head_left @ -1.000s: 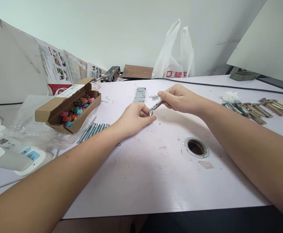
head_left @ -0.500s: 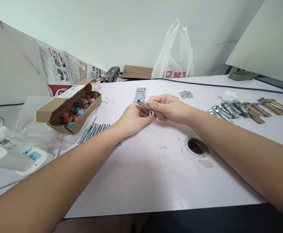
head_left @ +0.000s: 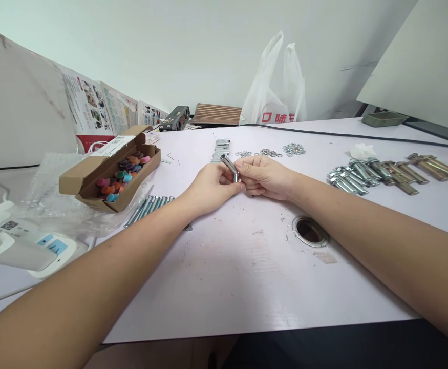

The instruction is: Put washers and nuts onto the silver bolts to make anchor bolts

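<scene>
My left hand [head_left: 212, 189] is closed around a silver bolt [head_left: 236, 177], only a short end of which shows above the thumb. My right hand [head_left: 262, 174] pinches a silver metal sleeve [head_left: 228, 164] between thumb and fingers. The sleeve leans up to the left, its lower end close to the bolt end; whether they touch I cannot tell. Beyond the hands lies a row of silver sleeves [head_left: 221, 148]. Small rings [head_left: 243, 154], washers [head_left: 270, 152] and nuts [head_left: 294, 149] sit in separate piles behind my right hand. Several long bolts [head_left: 150, 207] lie beside my left forearm.
At left stands an open cardboard box [head_left: 93, 192] of colourful plugs on bubble wrap [head_left: 47, 179], near a white power strip [head_left: 55, 251]. Assembled silver bolts [head_left: 348, 179] and brass-coloured ones [head_left: 434, 166] lie right. A round hole [head_left: 310, 230] pierces the table. A plastic bag [head_left: 275, 92] stands behind.
The sleeve in my right hand has tipped from nearly level to steeper. My right hand has dropped slightly, uncovering the washers and rings behind it. My left hand stays almost in place.
</scene>
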{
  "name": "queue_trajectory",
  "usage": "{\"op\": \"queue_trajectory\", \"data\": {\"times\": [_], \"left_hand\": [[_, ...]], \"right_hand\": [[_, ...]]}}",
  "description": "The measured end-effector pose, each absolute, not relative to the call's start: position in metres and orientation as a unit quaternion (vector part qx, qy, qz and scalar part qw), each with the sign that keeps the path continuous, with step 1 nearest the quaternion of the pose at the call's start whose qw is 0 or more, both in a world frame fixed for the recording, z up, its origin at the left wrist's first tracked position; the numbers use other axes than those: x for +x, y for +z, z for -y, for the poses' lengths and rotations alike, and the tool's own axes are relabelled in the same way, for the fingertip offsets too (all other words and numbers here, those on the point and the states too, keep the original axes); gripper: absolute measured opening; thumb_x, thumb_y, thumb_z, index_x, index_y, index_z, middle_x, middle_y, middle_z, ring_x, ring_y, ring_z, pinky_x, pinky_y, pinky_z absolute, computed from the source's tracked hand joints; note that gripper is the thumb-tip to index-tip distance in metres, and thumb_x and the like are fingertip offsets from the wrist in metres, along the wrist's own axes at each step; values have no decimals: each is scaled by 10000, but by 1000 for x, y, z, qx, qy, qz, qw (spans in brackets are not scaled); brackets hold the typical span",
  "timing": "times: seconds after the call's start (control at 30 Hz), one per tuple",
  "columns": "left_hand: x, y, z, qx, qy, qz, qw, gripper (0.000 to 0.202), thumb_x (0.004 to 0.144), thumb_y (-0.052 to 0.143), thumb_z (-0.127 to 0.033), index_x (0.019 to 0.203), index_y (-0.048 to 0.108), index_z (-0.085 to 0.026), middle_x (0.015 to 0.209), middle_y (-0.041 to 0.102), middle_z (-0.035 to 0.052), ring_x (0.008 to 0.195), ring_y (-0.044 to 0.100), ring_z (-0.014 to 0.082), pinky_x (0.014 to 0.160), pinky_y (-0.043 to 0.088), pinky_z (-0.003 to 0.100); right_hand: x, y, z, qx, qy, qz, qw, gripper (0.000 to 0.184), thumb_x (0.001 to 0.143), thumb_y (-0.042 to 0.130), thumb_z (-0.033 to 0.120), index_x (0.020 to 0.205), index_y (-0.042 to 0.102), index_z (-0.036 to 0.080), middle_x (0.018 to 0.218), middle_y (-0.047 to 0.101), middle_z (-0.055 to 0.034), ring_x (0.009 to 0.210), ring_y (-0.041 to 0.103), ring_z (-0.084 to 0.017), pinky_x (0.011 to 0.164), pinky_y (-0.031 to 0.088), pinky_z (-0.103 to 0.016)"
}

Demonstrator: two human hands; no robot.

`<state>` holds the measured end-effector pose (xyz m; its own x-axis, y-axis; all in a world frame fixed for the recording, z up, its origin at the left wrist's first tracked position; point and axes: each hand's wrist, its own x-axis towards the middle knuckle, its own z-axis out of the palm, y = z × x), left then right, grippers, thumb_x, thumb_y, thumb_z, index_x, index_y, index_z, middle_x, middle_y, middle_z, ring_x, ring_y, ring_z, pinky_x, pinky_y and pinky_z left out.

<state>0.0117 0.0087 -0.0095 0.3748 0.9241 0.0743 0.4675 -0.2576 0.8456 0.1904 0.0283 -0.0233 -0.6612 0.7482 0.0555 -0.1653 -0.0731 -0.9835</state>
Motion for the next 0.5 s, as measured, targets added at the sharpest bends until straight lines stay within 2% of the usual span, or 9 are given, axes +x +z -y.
{"op": "queue_trajectory", "data": {"times": [0.27,0.5], "left_hand": [[9,-16,-12,737,293,-454,406,253,783,721,-346,762,539,-171,675,621,-5,553,465,82,516,329,233],[8,-13,-12,744,283,-476,373,255,775,729,-373,783,578,-168,597,518,-42,500,351,62,483,265,233]], "right_hand": [[197,-24,-33,-244,692,604,311,353,902,690,466,864,499,171,520,244,120,464,136,-46,423,184,-188],[196,-23,-28,-278,610,660,338,363,882,704,498,919,539,177,487,353,105,416,243,-48,404,247,-198]]}}
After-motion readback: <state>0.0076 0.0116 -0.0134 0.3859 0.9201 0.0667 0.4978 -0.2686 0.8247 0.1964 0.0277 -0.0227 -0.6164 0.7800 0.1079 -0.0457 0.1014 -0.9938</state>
